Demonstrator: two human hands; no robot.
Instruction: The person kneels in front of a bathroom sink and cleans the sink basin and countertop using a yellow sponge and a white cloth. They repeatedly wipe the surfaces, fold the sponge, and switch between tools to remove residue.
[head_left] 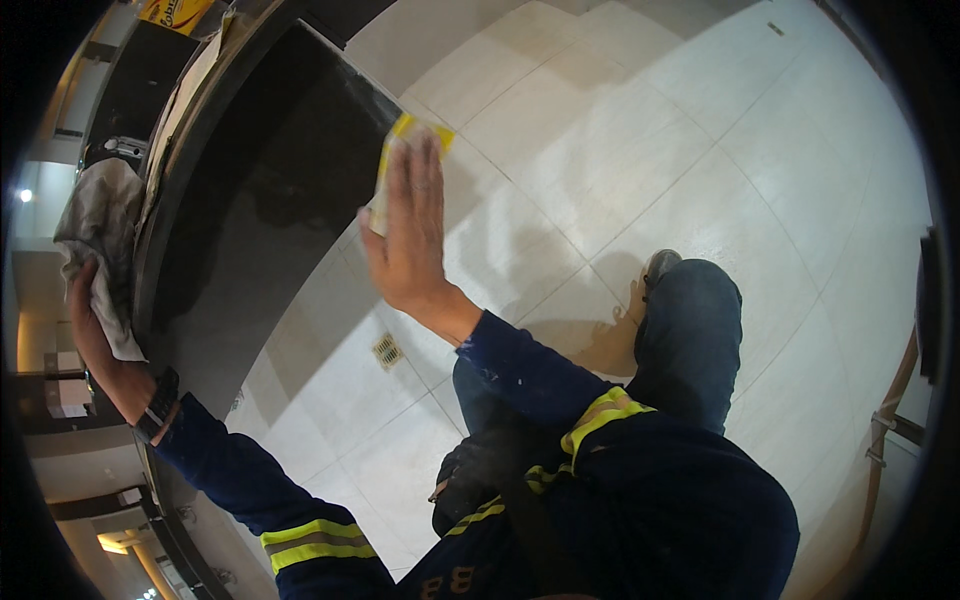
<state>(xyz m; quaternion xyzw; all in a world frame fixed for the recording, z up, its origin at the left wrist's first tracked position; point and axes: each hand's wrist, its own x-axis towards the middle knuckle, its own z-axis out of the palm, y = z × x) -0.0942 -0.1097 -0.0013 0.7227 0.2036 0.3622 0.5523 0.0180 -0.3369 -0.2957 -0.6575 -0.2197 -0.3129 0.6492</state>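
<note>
My right hand (412,225) lies with fingers stretched and pressed together over a thin yellow-and-pale cloth (432,131), which sticks out around the fingertips. The cloth is at the right edge of a dark panel (270,170), the front of a counter; whether it touches the panel, I cannot tell. Darker, wet-looking patches show on the panel. Far left, my left hand (88,300) is at a crumpled grey cloth (105,215) draped over the counter's top edge. Its fingers are mostly hidden by the cloth, which seems to be held.
Pale tiles cover the floor (640,150), with a small square drain (387,350) near the panel's foot. A yellow package (175,14) stands at the upper left. My bent knee (695,310) and shoe are at right centre. A brown pipe (880,440) runs along the right wall.
</note>
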